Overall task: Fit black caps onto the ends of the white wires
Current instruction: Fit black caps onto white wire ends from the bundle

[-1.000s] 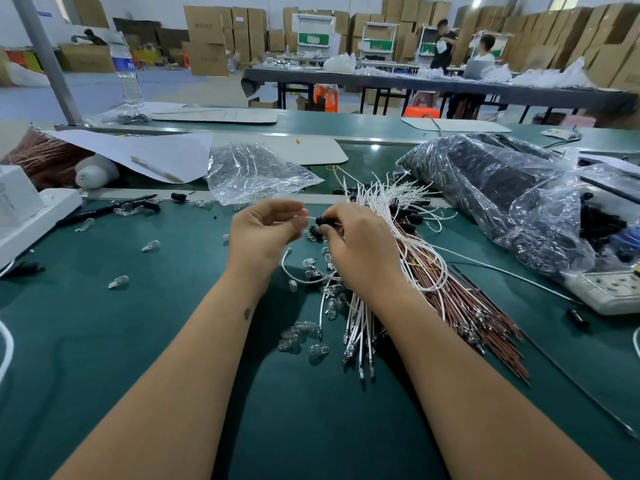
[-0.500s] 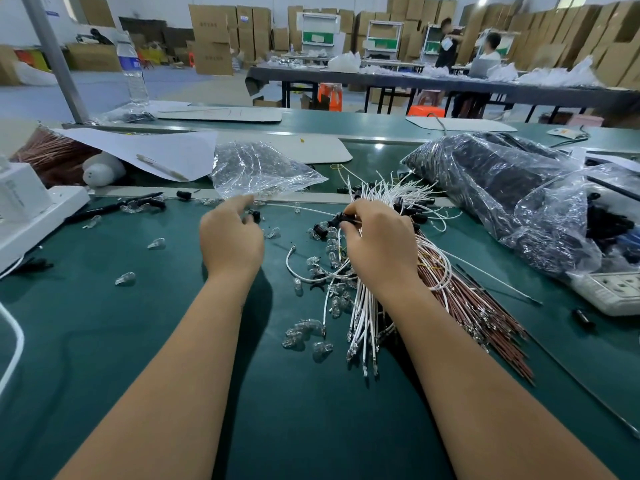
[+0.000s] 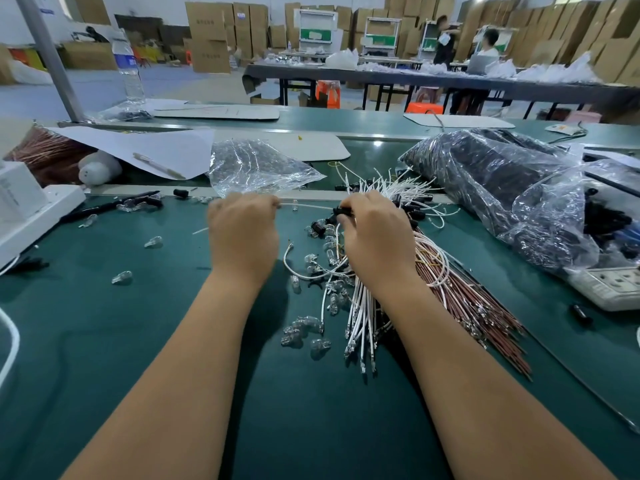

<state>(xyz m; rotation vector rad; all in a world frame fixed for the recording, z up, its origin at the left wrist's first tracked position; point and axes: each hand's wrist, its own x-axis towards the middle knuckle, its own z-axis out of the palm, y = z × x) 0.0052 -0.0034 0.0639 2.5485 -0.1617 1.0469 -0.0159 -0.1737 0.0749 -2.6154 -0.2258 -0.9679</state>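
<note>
At the far left of the green surface [image 3: 104,341] sits a white box [image 3: 20,202], with loose clear bulbs [image 3: 122,277] scattered toward the middle and a crumpled clear bag [image 3: 256,168] behind them. The left hand [image 3: 244,233] hangs just in front of that bag, its grip pinched on one end of a white wire [image 3: 308,206] that runs level across the gap to the right hand [image 3: 375,237]. That grip is curled round a black cap [image 3: 343,212], held at the wire's other end; whether the wire tip has entered the cap I cannot tell, since the fingers cover the joint. Under and beyond the right hand lies the bundle of white wires [image 3: 360,306], several already capped at their far ends, with brown wires [image 3: 478,306] fanned beside it and a large bag of black parts [image 3: 502,188] further right.

The likeliest trouble, by my judgement, is the thin wire bowing or buckling if it is pushed while held far from its tip, so the cap seats crooked or not at all. The cap is small and could slip from the fingers into the clutter of bulbs and caps beneath. The right wrist rests on the bundle and could drag finished wires out of order.
</note>
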